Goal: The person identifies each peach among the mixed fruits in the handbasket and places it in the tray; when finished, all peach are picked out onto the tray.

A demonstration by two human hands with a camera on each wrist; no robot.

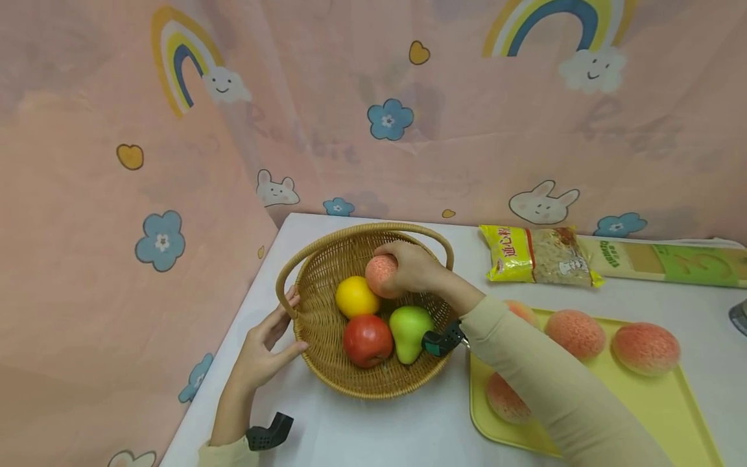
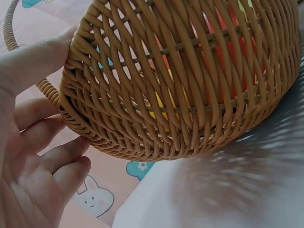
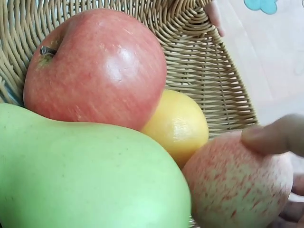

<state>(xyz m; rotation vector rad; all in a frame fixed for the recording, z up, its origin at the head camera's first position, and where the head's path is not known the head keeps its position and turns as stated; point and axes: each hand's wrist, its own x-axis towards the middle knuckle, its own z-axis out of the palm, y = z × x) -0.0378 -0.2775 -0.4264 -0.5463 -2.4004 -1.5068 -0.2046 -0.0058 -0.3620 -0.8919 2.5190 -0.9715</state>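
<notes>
In the head view my right hand point(image 1: 417, 267) reaches into a round wicker basket point(image 1: 315, 295) and grips a pink speckled peach point(image 1: 382, 275). The right wrist view shows a thumb point(image 3: 268, 137) pressed on that peach, low beside the fruit. Around it in the basket lie a yellow round fruit point(image 1: 357, 296), a red apple point(image 1: 367, 340) and a green pear point(image 1: 411, 332). My left hand point(image 1: 261, 357) holds the basket's left side near the foot of its arched handle point(image 1: 373, 227), thumb and curled fingers at the rim in the left wrist view.
On the right a yellow tray point(image 1: 642, 415) bears several more peaches point(image 1: 646, 348), partly covered by my right sleeve point(image 1: 560, 383). Behind it lie a yellow noodle packet point(image 1: 539, 255) and a long green package point(image 1: 671, 261). A patterned pink curtain point(image 1: 327, 84) borders the white table.
</notes>
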